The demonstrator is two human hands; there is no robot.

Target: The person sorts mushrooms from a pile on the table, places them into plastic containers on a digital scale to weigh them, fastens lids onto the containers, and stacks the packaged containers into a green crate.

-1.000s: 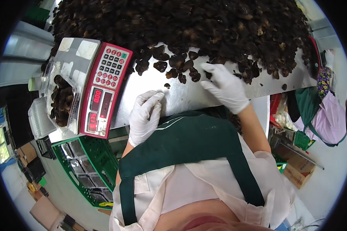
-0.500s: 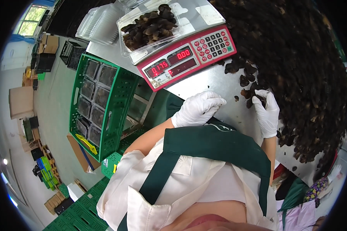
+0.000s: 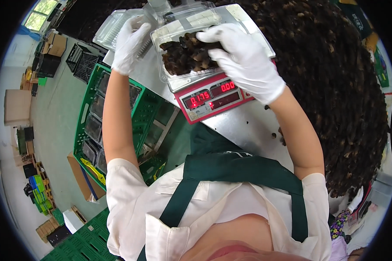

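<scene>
**Scale (image 3: pixel 215 98) at the hub, fungus heap (image 3: pixel 331 91) at three o'clock**

The scale stands on the tabletop (image 3: pixel 235 126), the person (image 3: pixel 244 169) at its six o'clock. On it sits a plastic box (image 3: pixel 161 71) with fungus pieces (image 3: pixel 185 56) inside; the right hand (image 3: pixel 209 45) is over the box's three-o'clock side. The left hand (image 3: pixel 130 45) is toward ten, at some stacked containers (image 3: pixel 111 32). At eight, beside the tabletop, a crate (image 3: pixel 148 108) holds boxes (image 3: pixel 93 126).
</scene>
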